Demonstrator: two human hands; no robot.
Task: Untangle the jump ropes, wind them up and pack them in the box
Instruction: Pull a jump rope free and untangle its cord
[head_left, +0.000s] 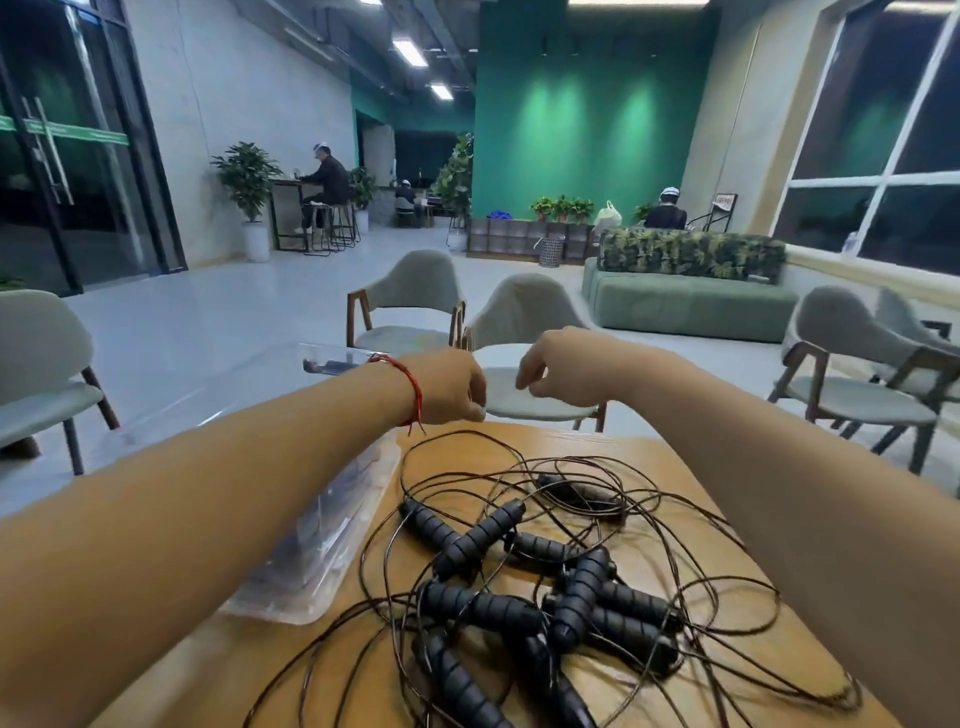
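The jump ropes (519, 577) lie in one tangled heap on the wooden worktop (675, 467), toward 6 o'clock from where the arms reach; their black ribbed handles (480, 540) are piled across one another in the middle, and the thin dark line loops loosely out round them on every side, one loop running off toward 4 o'clock. A clear plastic box (311, 566) sits just beside the heap at its 9 o'clock, partly under the left forearm, with some dark contents I cannot make out.

Both arms are stretched forward to 12 o'clock, past the heap; the left hand (447, 387), a red thread bracelet (413, 387) at its wrist, has its fingers curled down over the far edge of the worktop; the right hand (561, 366) is near it with a small gap between, its fingers and thumb bent inward as if pinching. Whether either hand has anything in it I cannot tell; no line shows between them.

Beyond the worktop stand grey chairs (524, 322), and a green sofa (685, 304) at 2 o'clock.
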